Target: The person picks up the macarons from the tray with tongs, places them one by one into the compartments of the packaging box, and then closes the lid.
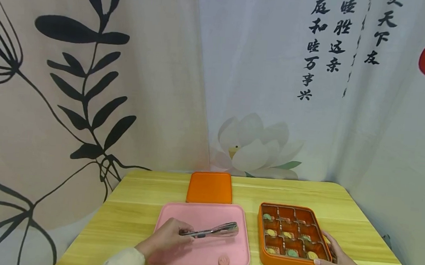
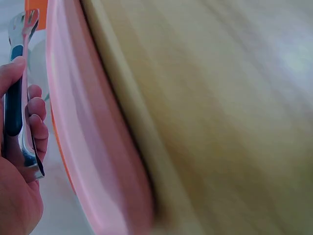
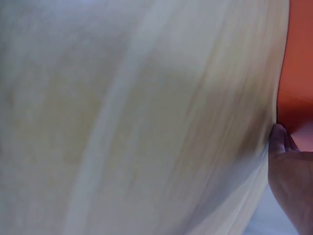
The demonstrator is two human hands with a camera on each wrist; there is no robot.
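Note:
In the head view my left hand (image 1: 170, 237) grips metal food tongs (image 1: 212, 231) above a pink tray (image 1: 206, 213). The left wrist view shows the thumb on the dark handle of the tongs (image 2: 15, 93) and the fingers curled behind. The tong heads point right, with nothing visible between them. A small round pink piece (image 1: 223, 261), patterned like a mooncake, lies near the tray's front edge. My right hand (image 1: 338, 263) holds the front right corner of an orange compartment box (image 1: 281, 261), thumb at the front rim, fingers along its side. Small green and yellow round pieces sit in several compartments.
An orange lid-like panel (image 1: 210, 187) lies flat behind the pink tray. The wooden table (image 1: 140, 189) ends at a printed curtain (image 1: 164, 83) along the back, with more curtain on the right.

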